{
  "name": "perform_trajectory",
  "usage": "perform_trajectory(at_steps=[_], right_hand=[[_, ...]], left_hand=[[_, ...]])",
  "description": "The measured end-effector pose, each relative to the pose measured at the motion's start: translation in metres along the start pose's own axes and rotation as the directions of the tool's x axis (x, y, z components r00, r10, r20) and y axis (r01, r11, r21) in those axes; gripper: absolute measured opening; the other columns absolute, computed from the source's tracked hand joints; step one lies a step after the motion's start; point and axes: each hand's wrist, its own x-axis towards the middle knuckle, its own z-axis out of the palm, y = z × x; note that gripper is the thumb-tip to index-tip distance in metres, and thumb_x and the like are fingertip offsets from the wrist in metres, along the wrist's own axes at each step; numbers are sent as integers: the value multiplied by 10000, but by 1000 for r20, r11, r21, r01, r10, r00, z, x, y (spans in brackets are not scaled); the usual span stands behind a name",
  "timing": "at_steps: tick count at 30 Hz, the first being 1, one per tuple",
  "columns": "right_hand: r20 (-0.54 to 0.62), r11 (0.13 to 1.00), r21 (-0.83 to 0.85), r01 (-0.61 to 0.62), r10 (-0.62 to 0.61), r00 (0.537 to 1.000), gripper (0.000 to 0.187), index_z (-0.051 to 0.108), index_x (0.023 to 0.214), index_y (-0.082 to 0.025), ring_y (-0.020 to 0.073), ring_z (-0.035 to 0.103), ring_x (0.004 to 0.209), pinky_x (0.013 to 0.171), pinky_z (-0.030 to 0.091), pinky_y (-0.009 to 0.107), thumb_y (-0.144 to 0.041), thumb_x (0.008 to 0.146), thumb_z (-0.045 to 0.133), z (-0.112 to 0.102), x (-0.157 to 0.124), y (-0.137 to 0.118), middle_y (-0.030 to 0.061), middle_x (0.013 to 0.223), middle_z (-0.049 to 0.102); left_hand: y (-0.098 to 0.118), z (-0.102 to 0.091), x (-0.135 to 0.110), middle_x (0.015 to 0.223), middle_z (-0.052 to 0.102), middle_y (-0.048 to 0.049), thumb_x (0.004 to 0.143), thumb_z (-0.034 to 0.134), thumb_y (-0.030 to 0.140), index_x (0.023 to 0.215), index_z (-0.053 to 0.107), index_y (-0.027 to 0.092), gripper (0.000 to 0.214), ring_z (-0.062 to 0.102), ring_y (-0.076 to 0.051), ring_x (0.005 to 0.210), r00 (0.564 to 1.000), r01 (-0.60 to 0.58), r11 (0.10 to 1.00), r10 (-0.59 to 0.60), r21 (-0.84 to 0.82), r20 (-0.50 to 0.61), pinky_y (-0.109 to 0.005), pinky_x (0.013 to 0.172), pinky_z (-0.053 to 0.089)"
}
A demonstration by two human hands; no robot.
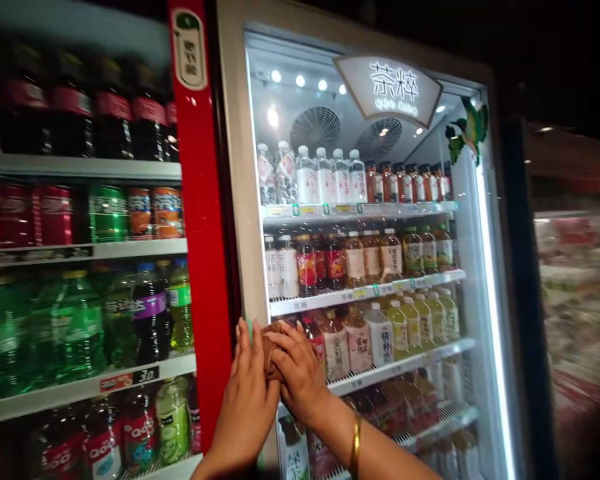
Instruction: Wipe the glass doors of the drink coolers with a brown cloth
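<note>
My left hand (247, 393) lies flat with fingers stretched out against the pale frame of a lit drinks fridge (233, 200), at its left edge. My right hand (295, 373), with a gold bangle at the wrist, presses a brown cloth (271, 350) against the glass door beside that frame. The fingers are curled over the cloth. Behind the glass stand rows of tea and water bottles (360, 257) on white shelves.
To the left stands a red-framed cooler (203, 253) with shelves of cola, green soda bottles (75, 327) and cans. At the far right are a dark post (527, 280) and blurred shop shelves (580, 293). A sign (387, 87) tops the lit fridge.
</note>
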Motion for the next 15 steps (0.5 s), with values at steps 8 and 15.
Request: perform_trajectory(at_steps=[8,15], right_hand=[[-5,999,39,7,-7,1000,364,629,1282,-215,258,460,1479,1286,354,521,-169,925,573,-7,111,18,74,1446,625],[12,996,33,83,-83,996,450,609,1310,-224,251,476,1455,1279,345,548,-81,891,531,-4,102,15,75,1405,646]], left_hand=[[3,-35,85,1746,91,-148,913,490,140,1669,-70,218,944,246,-330,1589,989,28,999,-23,35,-149,-527,1254,371],[3,-43,75,1473,567,-252,873,471,100,1662,-8,91,923,655,-328,1270,994,101,987,-104,126,14,-449,1015,587]])
